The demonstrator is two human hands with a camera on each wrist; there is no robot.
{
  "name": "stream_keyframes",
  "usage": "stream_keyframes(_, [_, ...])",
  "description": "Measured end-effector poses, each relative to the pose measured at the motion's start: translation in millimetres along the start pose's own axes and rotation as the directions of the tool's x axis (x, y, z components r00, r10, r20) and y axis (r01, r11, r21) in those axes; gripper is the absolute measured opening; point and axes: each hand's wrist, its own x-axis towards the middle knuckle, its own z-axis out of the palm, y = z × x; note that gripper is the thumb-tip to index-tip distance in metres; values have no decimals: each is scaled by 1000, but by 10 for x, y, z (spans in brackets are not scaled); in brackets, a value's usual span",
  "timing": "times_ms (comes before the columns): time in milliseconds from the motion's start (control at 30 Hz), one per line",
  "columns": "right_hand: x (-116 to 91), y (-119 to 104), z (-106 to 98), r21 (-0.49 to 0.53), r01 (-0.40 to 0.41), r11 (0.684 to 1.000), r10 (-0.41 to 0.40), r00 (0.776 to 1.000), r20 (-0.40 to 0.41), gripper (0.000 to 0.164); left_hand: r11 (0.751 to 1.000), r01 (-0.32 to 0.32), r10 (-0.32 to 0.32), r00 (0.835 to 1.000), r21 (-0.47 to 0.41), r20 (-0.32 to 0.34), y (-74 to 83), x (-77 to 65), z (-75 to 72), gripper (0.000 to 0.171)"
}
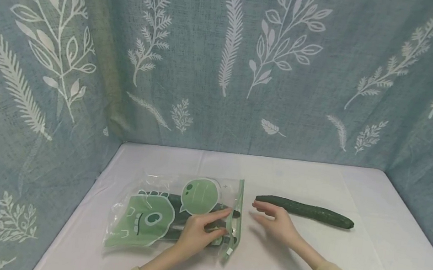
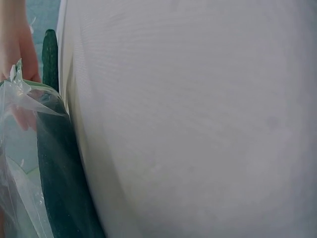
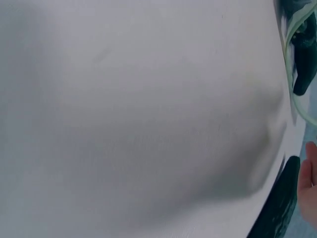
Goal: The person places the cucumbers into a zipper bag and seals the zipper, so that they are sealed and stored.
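A clear zip bag (image 1: pixel 199 196) printed with a green cartoon dinosaur lies on the table, its green-edged mouth facing right. Dark green cucumbers show inside it, one cucumber (image 2: pixel 64 173) large in the left wrist view. My left hand (image 1: pixel 198 231) rests on the bag near the mouth, index finger and thumb stretched out and apart. To the right of the bag lies a loose cucumber (image 1: pixel 313 212). Beside its left end my right hand (image 1: pixel 276 222) hovers with fingers extended, holding nothing. The right wrist view catches that loose cucumber (image 3: pixel 278 206) next to the hand (image 3: pixel 309 193).
A white cloth covers the table (image 1: pixel 289 175). Blue-green curtains (image 1: pixel 202 59) with white leaf prints stand behind it and along both sides. A small white slider (image 1: pixel 229 251) sits at the near end of the bag's green strip.
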Motion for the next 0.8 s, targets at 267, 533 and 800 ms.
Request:
stream_keyframes(267, [-40,81,-160,-32,12,999,-14,999,-52,41,1000,-13,13,1000,-10,-6,-2,6,-2,50])
stream_keyframes(533, [-85,112,-331,-27,16,1000,-18,996,-84,43,1000,6,-6,1000,-10,1,-6,8,-8,49])
stream_keyframes(800, [-151,172,-459,-28,33,999,-37,989,-144,48,1000,12,-12,1000,-8,6,-10,8,-8,48])
